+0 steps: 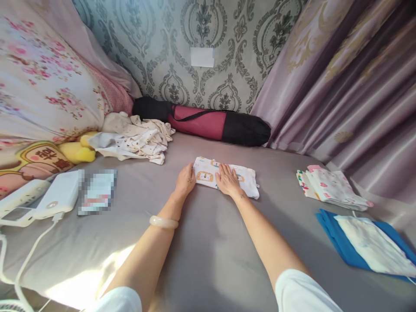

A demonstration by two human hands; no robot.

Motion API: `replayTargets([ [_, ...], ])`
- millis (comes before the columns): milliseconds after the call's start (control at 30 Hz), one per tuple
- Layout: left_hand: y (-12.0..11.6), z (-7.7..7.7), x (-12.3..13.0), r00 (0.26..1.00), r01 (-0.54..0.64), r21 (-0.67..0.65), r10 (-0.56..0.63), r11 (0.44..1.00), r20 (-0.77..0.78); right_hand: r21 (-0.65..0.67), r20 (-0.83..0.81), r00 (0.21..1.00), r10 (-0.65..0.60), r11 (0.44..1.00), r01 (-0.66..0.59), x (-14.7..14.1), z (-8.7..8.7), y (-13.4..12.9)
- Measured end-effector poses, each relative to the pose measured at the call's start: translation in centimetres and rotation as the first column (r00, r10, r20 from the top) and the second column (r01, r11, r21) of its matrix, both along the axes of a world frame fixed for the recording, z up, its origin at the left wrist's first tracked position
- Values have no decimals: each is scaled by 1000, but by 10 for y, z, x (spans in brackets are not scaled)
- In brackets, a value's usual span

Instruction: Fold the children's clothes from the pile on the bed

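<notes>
A folded white cloth [204, 175] with orange lion-face prints lies on the grey bed sheet in front of me. My left hand [186, 178] is at the cloth's left edge, its fingers curled against that side and partly hidden. Flat across the middle of the cloth rests my right hand [228, 180], fingers stretched out and slightly apart. A small tag shows at the cloth's right end. On my left wrist is a pale bangle [164, 222].
Crumpled printed clothes [143, 138] lie back left, beside a black and maroon long bag [199, 123] along the wall. Folded cloths [336, 186] and a blue cloth under a white one [373, 242] lie right. A white power bank [58, 195] with a cable is left.
</notes>
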State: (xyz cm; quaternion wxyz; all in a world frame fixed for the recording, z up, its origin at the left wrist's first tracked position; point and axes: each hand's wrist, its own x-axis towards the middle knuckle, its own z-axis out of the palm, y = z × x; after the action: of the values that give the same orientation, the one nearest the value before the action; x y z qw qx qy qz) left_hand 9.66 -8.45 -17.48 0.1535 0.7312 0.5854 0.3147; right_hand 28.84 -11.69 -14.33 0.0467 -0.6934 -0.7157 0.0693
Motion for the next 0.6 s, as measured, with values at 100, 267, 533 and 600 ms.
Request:
replayTargets([
  [100,1,0,-1,1000,13,3,-13,1000,0,-29,-9,1000,-16,999,16,6,-9,3],
  [267,3,2,-3,997,4,-30,-2,1000,78,-109,-5,999,-48,993,47,0,7,7],
  [533,2,6,-3,978,-62,-97,80,993,194,81,-33,996,86,993,-83,-51,2,21],
  [600,2,6,-3,977,-51,-105,71,993,202,33,-36,997,71,997,-69,-52,-8,23],
])
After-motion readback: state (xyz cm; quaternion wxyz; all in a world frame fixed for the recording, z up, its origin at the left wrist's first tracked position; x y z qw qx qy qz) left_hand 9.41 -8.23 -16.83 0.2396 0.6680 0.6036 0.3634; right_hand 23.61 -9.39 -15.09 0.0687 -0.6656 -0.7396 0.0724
